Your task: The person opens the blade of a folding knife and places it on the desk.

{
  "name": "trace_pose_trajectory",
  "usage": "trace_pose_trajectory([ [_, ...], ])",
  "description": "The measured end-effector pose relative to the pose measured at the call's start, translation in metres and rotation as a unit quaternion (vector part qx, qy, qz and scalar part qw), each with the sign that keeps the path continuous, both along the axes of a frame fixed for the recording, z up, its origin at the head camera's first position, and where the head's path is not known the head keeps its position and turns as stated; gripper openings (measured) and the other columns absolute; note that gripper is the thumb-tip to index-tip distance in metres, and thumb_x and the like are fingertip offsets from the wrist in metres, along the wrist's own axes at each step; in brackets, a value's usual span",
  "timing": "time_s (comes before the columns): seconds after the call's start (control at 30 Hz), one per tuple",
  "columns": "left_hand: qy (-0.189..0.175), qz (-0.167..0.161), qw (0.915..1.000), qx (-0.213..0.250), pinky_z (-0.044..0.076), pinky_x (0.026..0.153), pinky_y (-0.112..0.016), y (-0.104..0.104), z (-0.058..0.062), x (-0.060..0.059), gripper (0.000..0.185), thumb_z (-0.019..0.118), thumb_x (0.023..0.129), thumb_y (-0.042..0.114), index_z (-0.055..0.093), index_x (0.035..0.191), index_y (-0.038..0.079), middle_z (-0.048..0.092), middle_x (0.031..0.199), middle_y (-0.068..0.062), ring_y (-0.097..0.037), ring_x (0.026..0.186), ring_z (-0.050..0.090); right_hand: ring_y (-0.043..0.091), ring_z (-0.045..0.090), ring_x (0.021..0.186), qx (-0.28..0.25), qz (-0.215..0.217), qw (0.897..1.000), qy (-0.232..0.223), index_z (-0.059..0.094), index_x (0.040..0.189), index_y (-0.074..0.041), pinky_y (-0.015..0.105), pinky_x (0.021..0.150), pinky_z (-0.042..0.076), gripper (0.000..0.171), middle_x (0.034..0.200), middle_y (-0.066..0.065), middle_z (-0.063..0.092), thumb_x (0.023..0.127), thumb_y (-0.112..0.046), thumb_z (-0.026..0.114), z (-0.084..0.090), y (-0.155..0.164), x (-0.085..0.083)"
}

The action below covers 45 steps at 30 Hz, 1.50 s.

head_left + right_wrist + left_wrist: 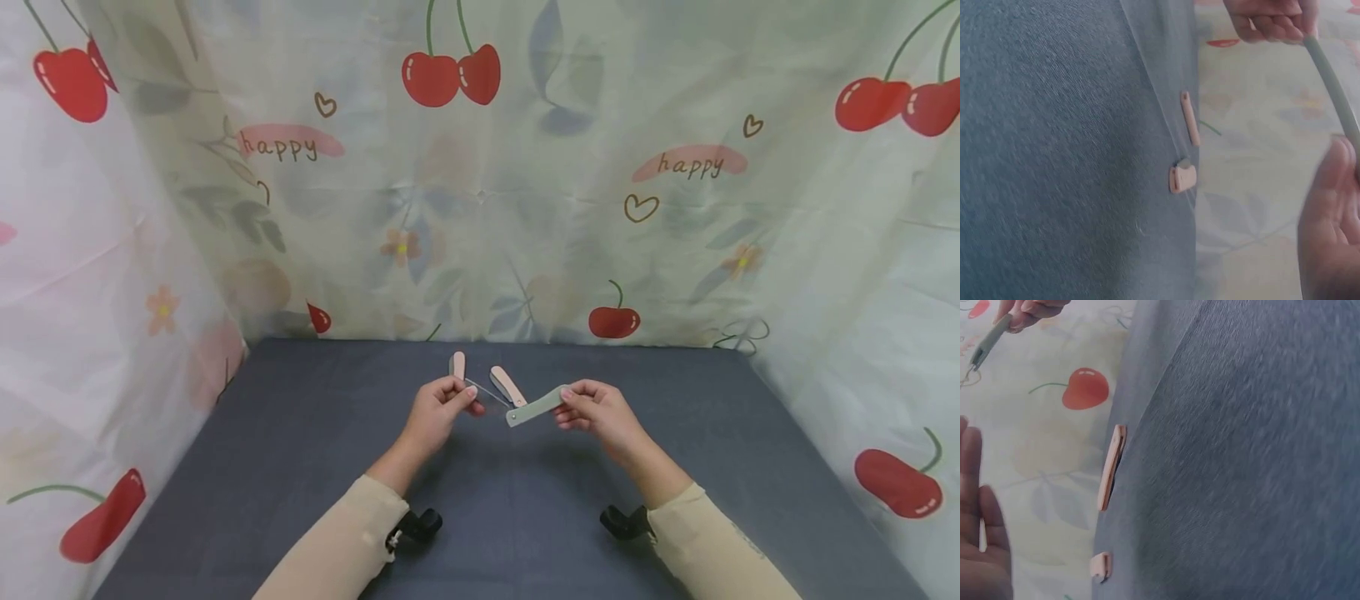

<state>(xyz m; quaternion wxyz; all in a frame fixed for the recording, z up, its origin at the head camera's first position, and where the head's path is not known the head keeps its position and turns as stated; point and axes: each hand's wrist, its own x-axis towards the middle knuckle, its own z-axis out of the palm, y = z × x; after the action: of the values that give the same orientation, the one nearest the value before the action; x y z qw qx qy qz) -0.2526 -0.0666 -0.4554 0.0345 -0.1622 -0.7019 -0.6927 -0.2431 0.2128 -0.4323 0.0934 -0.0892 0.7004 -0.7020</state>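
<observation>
A folding knife with a pale green handle (536, 406) is held up above the table between both hands. My right hand (603, 414) grips the far end of that handle between thumb and fingers. From the pivot end, the thin blade (487, 392), seen nearly edge-on, runs to my left hand (442, 408), whose thumb and fingers pinch it. In the right wrist view, the green handle (1334, 87) stretches between the two hands. Two pink-handled folding knives, one on the left (458, 365) and one on the right (507, 386), lie on the table just beyond the hands.
A dark grey cloth covers the table (315, 467). Behind it hangs a curtain (480, 200) printed with cherries and leaves, and similar cloth closes both sides. Black wrist mounts sit under the left sleeve (345, 533) and the right sleeve (712, 542).
</observation>
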Motion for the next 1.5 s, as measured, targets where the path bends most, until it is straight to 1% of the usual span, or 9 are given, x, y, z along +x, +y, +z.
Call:
trace_pose_trajectory([
  [0.23, -0.036, -0.032, 0.9979, -0.043, 0.049, 0.096, -0.043, -0.010, 0.007, -0.001, 0.016, 0.064, 0.097, 0.006, 0.061, 0.089, -0.007, 0.074, 0.083, -0.014, -0.018, 0.085, 0.072, 0.017, 0.070, 0.076, -0.005, 0.034, 0.999, -0.033, 0.062, 0.102, 0.003, 0.035, 0.076, 0.059, 0.016, 0.087, 0.011, 0.072, 0.099, -0.013, 0.064, 0.004, 0.004, -0.001],
  [0.37, -0.054, -0.028, 0.9971, -0.046, 0.050, 0.096, -0.045, -0.013, 0.011, -0.001, 0.014, 0.066, 0.096, 0.006, 0.063, 0.091, -0.006, 0.074, 0.085, -0.013, -0.016, 0.084, 0.072, 0.016, 0.070, 0.075, 0.003, 0.048, 0.998, -0.033, 0.061, 0.101, 0.005, 0.035, 0.075, 0.059, 0.016, 0.087, 0.011, 0.072, 0.098, -0.011, 0.065, 0.004, 0.004, -0.004],
  [0.47, -0.075, -0.023, 0.9959, -0.044, 0.051, 0.094, -0.041, -0.013, 0.010, -0.003, 0.012, 0.068, 0.095, 0.005, 0.064, 0.090, -0.005, 0.075, 0.085, -0.011, -0.014, 0.081, 0.072, 0.015, 0.071, 0.075, 0.007, 0.058, 0.998, -0.031, 0.062, 0.101, 0.006, 0.034, 0.073, 0.059, 0.017, 0.086, 0.011, 0.073, 0.098, -0.010, 0.065, 0.004, 0.005, -0.006],
  [0.57, -0.102, -0.022, 0.9933, -0.048, 0.053, 0.083, -0.034, -0.015, 0.010, -0.003, 0.011, 0.069, 0.093, 0.004, 0.064, 0.087, -0.002, 0.075, 0.082, -0.009, -0.011, 0.078, 0.072, 0.015, 0.071, 0.074, 0.011, 0.068, 0.997, -0.027, 0.062, 0.100, 0.006, 0.033, 0.072, 0.059, 0.016, 0.085, 0.011, 0.073, 0.098, -0.010, 0.065, 0.004, 0.005, -0.006],
  [0.7, -0.128, -0.033, 0.9895, -0.059, 0.046, 0.068, -0.030, -0.018, 0.010, -0.003, 0.015, 0.070, 0.092, 0.003, 0.060, 0.081, 0.003, 0.075, 0.078, -0.007, -0.010, 0.076, 0.071, 0.017, 0.071, 0.075, 0.019, 0.081, 0.996, -0.020, 0.063, 0.101, 0.008, 0.033, 0.072, 0.059, 0.018, 0.085, 0.011, 0.073, 0.098, -0.010, 0.065, 0.003, 0.005, -0.008],
  [1.03, -0.123, -0.071, 0.9849, -0.100, 0.051, 0.071, -0.036, -0.021, 0.005, 0.003, 0.014, 0.071, 0.094, 0.013, 0.067, 0.089, 0.000, 0.076, 0.083, -0.009, -0.017, 0.082, 0.073, 0.017, 0.070, 0.073, 0.065, 0.091, 0.993, -0.029, 0.064, 0.102, 0.008, 0.038, 0.074, 0.059, 0.019, 0.085, 0.013, 0.073, 0.097, -0.010, 0.066, -0.004, 0.008, -0.006],
  [1.3, -0.119, -0.079, 0.9813, -0.129, 0.051, 0.076, -0.046, -0.021, 0.006, 0.005, 0.014, 0.072, 0.094, 0.015, 0.070, 0.091, 0.002, 0.076, 0.081, -0.008, -0.022, 0.084, 0.073, 0.016, 0.067, 0.069, 0.105, 0.143, 0.984, -0.023, 0.068, 0.103, 0.009, 0.040, 0.071, 0.059, 0.023, 0.089, 0.026, 0.071, 0.096, -0.013, 0.069, 0.001, 0.012, -0.006],
  [1.37, -0.122, -0.082, 0.9809, -0.127, 0.051, 0.078, -0.048, -0.022, 0.007, 0.006, 0.014, 0.072, 0.093, 0.015, 0.070, 0.091, 0.001, 0.076, 0.082, -0.008, -0.024, 0.085, 0.073, 0.016, 0.067, 0.069, 0.113, 0.152, 0.982, -0.022, 0.068, 0.104, 0.009, 0.039, 0.071, 0.059, 0.024, 0.092, 0.031, 0.069, 0.096, -0.014, 0.070, 0.000, 0.013, -0.006],
  [1.5, -0.123, -0.080, 0.9825, -0.114, 0.051, 0.082, -0.050, -0.021, 0.007, 0.006, 0.014, 0.072, 0.093, 0.013, 0.070, 0.091, -0.001, 0.075, 0.082, -0.009, -0.023, 0.085, 0.073, 0.016, 0.067, 0.070, 0.123, 0.148, 0.981, -0.021, 0.068, 0.106, 0.009, 0.038, 0.071, 0.059, 0.026, 0.092, 0.031, 0.069, 0.096, -0.014, 0.070, 0.001, 0.013, -0.005],
])
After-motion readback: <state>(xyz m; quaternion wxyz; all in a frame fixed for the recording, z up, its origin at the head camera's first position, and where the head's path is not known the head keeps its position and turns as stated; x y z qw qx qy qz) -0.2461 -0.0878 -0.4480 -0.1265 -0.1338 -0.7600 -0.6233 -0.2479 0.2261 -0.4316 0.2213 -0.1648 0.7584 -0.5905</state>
